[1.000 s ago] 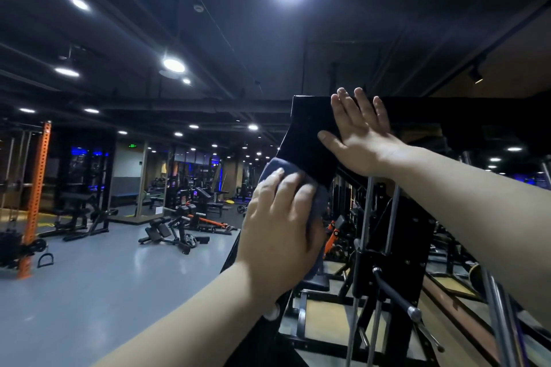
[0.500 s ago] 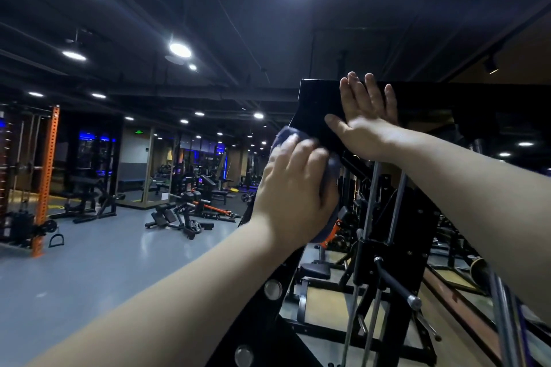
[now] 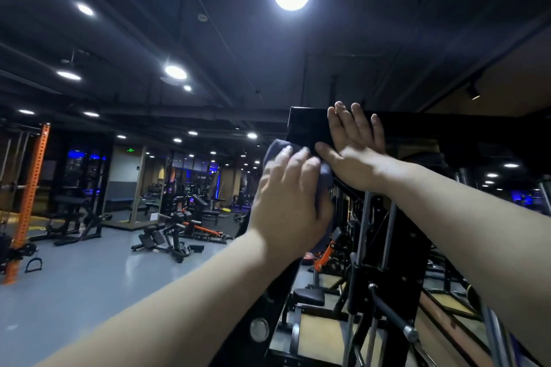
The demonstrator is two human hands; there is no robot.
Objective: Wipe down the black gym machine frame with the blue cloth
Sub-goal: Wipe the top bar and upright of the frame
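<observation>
The black gym machine frame (image 3: 307, 128) rises in front of me, its slanted upright meeting a top crossbeam at head height. My left hand (image 3: 289, 197) presses the blue cloth (image 3: 275, 147) flat against the upright just below the corner, fingers fairly straight over the cloth. Most of the cloth is hidden under that hand; its edges show above the fingers and at the right side. My right hand (image 3: 354, 143) lies flat on the corner of the frame, fingers straight and pointing up, thumb touching the cloth area.
Steel guide rods (image 3: 362, 247) and a cable handle (image 3: 387, 313) stand to the right inside the machine. An orange rack post (image 3: 28, 202) is at far left. Benches (image 3: 167, 238) sit on the grey floor (image 3: 74, 292) beyond.
My left hand has slid the blue cloth upward along the slanted upright, ending close under my right hand. My right hand stays flat on the frame corner.
</observation>
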